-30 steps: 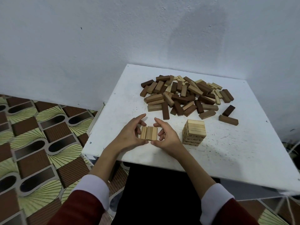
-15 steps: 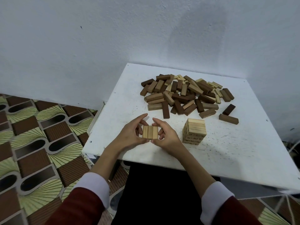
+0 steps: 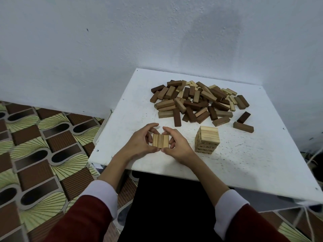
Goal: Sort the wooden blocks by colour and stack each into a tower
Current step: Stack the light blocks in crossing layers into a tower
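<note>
Three light wooden blocks [image 3: 160, 140] lie side by side as one flat square near the front of the white table [image 3: 244, 161]. My left hand [image 3: 139, 143] grips the square from its left side, fingers and thumb curled round it. My right hand [image 3: 178, 145] grips it from the right in the same way. A short tower of light blocks [image 3: 207, 139] stands just to the right of my right hand. Behind them sprawls a mixed pile of light, mid-brown and dark blocks [image 3: 197, 102].
Two dark blocks [image 3: 243, 127] [image 3: 243, 117] lie apart at the right of the pile. The table stands against a pale wall, with its left and front edges close to my hands. A patterned floor [image 3: 43, 145] lies to the left.
Both hands have pressed the three light blocks closer together into a tight square. The tower and the pile have not moved.
</note>
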The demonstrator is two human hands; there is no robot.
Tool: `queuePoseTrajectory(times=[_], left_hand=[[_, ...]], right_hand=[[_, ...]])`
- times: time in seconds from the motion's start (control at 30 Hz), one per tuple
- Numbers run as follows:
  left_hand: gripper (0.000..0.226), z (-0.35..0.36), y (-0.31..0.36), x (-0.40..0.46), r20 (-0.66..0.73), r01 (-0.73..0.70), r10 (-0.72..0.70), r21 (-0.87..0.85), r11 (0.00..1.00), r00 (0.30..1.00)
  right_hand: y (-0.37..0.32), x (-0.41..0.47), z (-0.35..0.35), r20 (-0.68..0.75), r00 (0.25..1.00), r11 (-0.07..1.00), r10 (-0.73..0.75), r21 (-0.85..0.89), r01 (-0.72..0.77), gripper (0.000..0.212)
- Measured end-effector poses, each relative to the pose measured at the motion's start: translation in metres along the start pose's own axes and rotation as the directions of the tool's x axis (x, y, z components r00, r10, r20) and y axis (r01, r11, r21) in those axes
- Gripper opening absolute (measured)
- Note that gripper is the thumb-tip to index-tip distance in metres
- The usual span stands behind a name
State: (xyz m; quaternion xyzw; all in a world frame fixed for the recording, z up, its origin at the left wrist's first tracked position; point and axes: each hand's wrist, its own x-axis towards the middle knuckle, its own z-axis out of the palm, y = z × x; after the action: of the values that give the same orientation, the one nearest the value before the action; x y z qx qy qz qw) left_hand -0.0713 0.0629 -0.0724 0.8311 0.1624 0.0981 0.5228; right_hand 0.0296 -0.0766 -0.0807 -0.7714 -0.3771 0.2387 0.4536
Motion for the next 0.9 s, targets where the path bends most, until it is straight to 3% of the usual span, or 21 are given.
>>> queuePoseTrajectory(times=[0.17,0.4,0.53,0.73,0.9], left_hand=[[0.078,-0.012,0.016,-0.001,0.053,-0.015,0.011,0.067,0.998,0.999],[0.082,-0.015,0.066,0.005,0.025,-0.167,0.166,0.061,0.984,0.986],[0.078,0.009,0.085,0.018,0.043,-0.232,0.23,0.043,0.972,0.972],[0.08,0.053,0.102,0.038,0.086,-0.281,0.274,0.073,0.957,0.958],[0.086,0.07,0.102,0.047,0.12,-0.243,0.229,0.122,0.962,0.966]], right_hand=[[-0.016,-0.005,-0.006,0.046,0.998,0.995,-0.051,-0.088,0.055,0.078],[-0.048,-0.03,-0.059,-0.093,0.973,0.975,-0.21,-0.089,0.202,0.083],[-0.041,-0.041,-0.09,-0.128,0.947,0.927,-0.293,-0.279,0.249,0.086],[-0.027,-0.049,-0.128,-0.146,0.979,0.963,-0.144,-0.246,0.105,0.081],[-0.01,-0.049,-0.142,-0.142,0.979,0.937,-0.143,-0.34,0.087,0.084]])
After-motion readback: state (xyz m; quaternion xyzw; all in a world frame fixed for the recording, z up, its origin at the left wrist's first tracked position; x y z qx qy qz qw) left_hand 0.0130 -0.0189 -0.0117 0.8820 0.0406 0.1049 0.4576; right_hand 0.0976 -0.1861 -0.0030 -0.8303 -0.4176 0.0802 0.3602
